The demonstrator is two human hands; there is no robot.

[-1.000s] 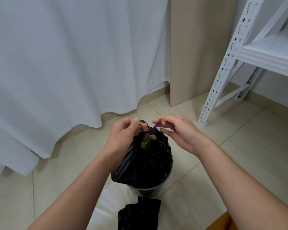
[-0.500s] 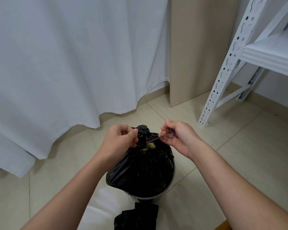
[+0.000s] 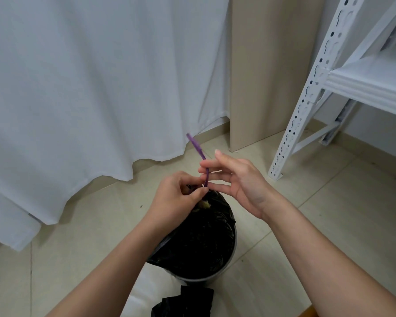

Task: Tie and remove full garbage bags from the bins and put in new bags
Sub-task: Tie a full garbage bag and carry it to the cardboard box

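Bag [image 3: 199, 239] is sitting in the bin [image 3: 229, 266] on the floor [image 3: 329, 225]. I am pinching its gathered neck with my left hand [image 3: 178, 197]. My right hand [image 3: 236, 181] is gripping the purple tie [image 3: 200, 156] between its fingers, which is sticking up above the neck.

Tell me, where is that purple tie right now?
In the head view, the purple tie sticks up at centre, above the black garbage bag, its lower part between the right hand fingers.
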